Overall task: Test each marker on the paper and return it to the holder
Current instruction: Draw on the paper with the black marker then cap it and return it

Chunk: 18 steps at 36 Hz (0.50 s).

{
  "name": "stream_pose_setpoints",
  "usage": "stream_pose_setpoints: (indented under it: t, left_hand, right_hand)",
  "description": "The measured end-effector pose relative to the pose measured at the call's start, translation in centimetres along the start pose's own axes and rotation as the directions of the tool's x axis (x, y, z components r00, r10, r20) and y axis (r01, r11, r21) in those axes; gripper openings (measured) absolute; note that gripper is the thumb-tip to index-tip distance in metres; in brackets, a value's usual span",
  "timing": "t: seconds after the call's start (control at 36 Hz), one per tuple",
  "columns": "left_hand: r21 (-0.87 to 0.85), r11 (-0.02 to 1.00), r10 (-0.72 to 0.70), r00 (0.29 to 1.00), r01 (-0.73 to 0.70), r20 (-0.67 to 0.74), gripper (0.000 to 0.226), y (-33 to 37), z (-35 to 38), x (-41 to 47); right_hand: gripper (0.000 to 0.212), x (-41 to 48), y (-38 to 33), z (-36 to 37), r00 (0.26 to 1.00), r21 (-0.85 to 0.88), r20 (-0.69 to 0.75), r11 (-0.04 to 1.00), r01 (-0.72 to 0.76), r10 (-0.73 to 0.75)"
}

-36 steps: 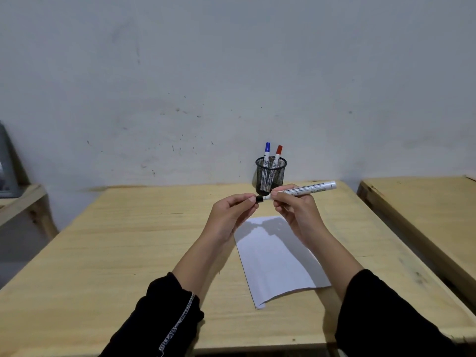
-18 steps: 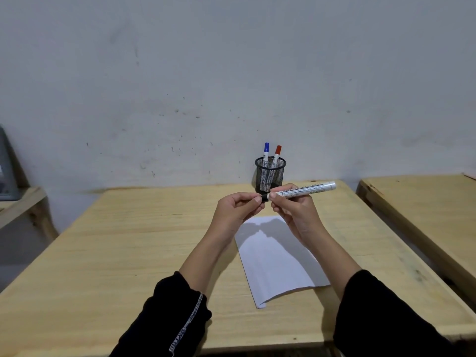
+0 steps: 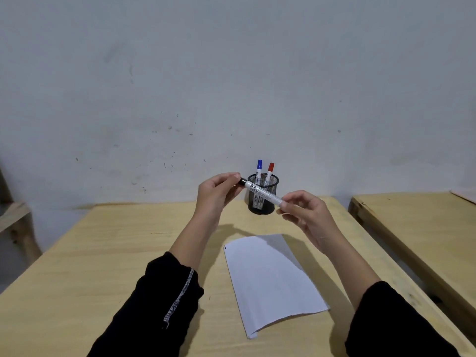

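Note:
A white marker with a black cap is held in the air in front of the black mesh holder. My left hand pinches the black cap end. My right hand grips the tail end with its fingertips. The marker slopes down from left to right. A blue-capped marker and a red-capped marker stand in the holder. The white paper lies on the wooden table below my hands, with a small dark mark near its top left corner.
A second wooden table stands to the right across a narrow gap. A wooden frame is at the far left. The grey wall rises directly behind the holder.
Both hands have risen away from the paper toward the holder. The marker has tilted, its capped end now highest, and my right hand has slid from the middle of the barrel to its tail.

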<state>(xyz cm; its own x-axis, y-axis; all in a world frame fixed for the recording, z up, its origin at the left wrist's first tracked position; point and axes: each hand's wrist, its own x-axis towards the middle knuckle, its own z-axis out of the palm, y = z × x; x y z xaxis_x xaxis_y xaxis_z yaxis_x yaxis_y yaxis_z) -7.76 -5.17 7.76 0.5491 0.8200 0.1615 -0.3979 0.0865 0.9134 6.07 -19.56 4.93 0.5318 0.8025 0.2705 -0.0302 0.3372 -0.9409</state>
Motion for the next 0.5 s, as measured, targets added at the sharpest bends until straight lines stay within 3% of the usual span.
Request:
stream_pose_setpoints:
  t: [0.08,0.25,0.33,0.5]
  left_hand:
    - [0.167,0.982,0.087,0.996,-0.089,0.019,0.01,0.6,1.0,0.6]
    - [0.475,0.857,0.174,0.979,-0.201,0.102,0.008,-0.6,2.4,0.4]
    - [0.571,0.78,0.192,0.966,-0.257,0.173,0.012,-0.8,3.2,0.4]
    - [0.662,0.693,0.169,0.957,-0.284,0.234,0.024,-0.6,3.1,2.9]
  right_hand:
    - [0.016,0.3,-0.2,0.1,0.999,-0.292,0.045,0.956,0.01,0.003]
    - [0.024,0.0,1.2,1.3,0.992,-0.621,0.117,0.783,0.038,0.044]
    - [0.026,0.3,1.4,1.6,0.993,-0.691,0.109,0.721,0.038,0.053]
    - [0.025,3.7,1.7,1.1,1.0,-0.706,0.026,0.708,0.03,-0.016]
